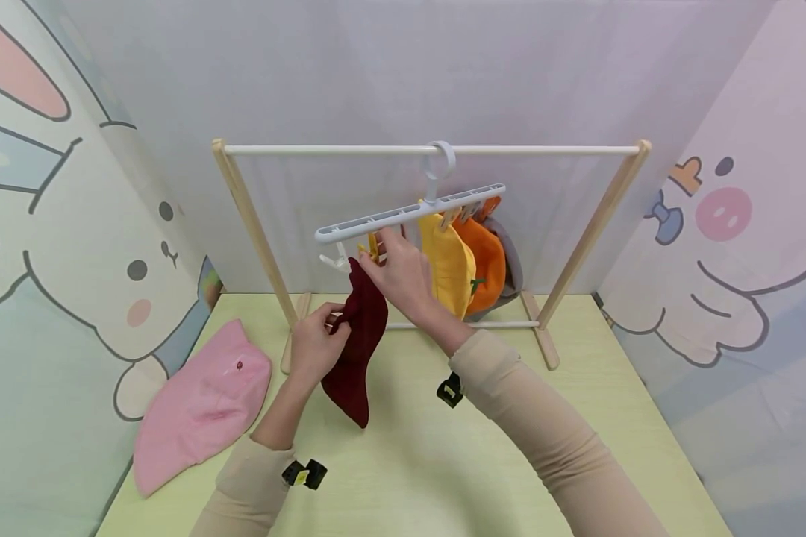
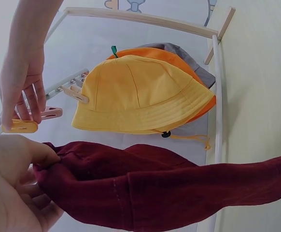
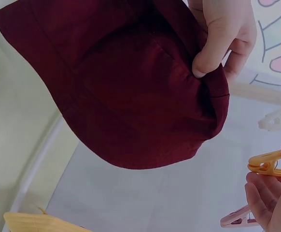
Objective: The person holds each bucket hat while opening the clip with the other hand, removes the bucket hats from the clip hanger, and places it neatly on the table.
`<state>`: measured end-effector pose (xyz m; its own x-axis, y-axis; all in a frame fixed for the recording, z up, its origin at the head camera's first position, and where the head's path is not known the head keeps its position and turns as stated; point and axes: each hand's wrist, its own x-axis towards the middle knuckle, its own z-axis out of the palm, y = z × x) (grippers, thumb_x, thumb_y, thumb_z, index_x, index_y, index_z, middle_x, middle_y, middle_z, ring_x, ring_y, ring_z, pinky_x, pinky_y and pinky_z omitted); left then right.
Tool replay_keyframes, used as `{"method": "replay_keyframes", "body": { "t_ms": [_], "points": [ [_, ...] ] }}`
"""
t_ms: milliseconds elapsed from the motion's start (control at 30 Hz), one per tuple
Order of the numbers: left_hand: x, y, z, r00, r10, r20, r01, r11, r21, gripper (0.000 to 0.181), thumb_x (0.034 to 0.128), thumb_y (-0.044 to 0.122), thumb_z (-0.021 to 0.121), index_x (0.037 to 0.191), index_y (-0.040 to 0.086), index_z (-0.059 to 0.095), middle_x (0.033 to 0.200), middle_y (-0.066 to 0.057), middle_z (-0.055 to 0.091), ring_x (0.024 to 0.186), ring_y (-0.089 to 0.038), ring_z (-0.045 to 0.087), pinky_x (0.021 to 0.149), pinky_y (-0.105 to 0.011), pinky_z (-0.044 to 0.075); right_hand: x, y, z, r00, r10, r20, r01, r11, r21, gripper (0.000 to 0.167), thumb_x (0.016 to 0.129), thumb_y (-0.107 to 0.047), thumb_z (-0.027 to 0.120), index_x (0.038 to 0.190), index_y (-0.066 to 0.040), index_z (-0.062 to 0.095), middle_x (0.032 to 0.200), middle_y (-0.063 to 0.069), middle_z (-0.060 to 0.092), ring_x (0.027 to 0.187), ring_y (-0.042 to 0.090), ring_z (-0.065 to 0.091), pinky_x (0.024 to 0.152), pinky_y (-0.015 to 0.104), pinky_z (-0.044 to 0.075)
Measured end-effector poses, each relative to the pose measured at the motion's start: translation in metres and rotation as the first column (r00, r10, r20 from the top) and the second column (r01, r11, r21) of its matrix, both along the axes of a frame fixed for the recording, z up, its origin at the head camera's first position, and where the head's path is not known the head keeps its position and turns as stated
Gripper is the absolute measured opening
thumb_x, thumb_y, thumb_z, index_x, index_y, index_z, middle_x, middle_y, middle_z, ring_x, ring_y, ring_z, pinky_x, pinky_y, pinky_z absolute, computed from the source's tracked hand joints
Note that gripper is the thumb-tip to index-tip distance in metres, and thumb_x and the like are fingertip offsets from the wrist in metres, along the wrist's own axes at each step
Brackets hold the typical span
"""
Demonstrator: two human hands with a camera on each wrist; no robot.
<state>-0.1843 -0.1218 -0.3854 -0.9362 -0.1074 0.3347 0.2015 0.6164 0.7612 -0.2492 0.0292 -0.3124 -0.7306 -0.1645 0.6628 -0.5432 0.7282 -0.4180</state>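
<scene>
My left hand (image 1: pixel 318 344) pinches the edge of a dark red bucket hat (image 1: pixel 364 328), which hangs sideways below the left end of a white clip hanger (image 1: pixel 389 218). Under the hanger bar, my right hand (image 1: pixel 403 272) grips a yellow clip (image 3: pixel 266 162) between thumb and fingers. In the right wrist view that clip stands apart from the red hat. A white clip (image 1: pixel 339 261) dangles at the hanger's left end, close to the hat's top. Beside the right hand is a pale pink clip (image 2: pixel 52 112).
Yellow (image 1: pixel 446 261), orange (image 1: pixel 489 261) and grey (image 1: pixel 513 253) hats hang clipped on the hanger's right half. The hanger hooks over the white rail (image 1: pixel 322 150) of a wooden-legged rack. A pink hat (image 1: pixel 208 388) lies at the table's left.
</scene>
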Motion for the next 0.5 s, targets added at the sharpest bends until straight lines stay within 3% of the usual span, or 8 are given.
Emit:
{"method": "replay_keyframes", "body": {
  "t_ms": [300,500],
  "points": [
    [0.000,-0.007,0.000,0.993,-0.020,0.113,0.019,1.000,0.009,0.024,0.0790,0.010,0.060,0.102,0.009,0.068,0.080,-0.008,0.068,0.069,-0.019,0.060,0.060,-0.030,0.046,0.001,0.000,0.000,1.000,0.002,-0.002,-0.002,1.000,0.006,0.019,0.084,-0.028,0.062,0.094,-0.013,0.055,0.083,-0.001,0.067,0.069,0.009,0.067,0.052,0.029,0.049],
    [0.000,-0.011,-0.004,0.977,-0.059,0.203,0.048,0.997,0.057,0.025,0.0800,0.011,0.060,0.104,0.008,0.067,0.078,-0.009,0.066,0.064,-0.016,0.058,0.055,-0.027,0.045,0.000,0.000,0.000,1.000,0.007,-0.002,-0.007,1.000,0.011,0.020,0.084,-0.028,0.062,0.094,-0.012,0.055,0.084,-0.001,0.069,0.067,0.008,0.067,0.051,0.027,0.049]
  ]
}}
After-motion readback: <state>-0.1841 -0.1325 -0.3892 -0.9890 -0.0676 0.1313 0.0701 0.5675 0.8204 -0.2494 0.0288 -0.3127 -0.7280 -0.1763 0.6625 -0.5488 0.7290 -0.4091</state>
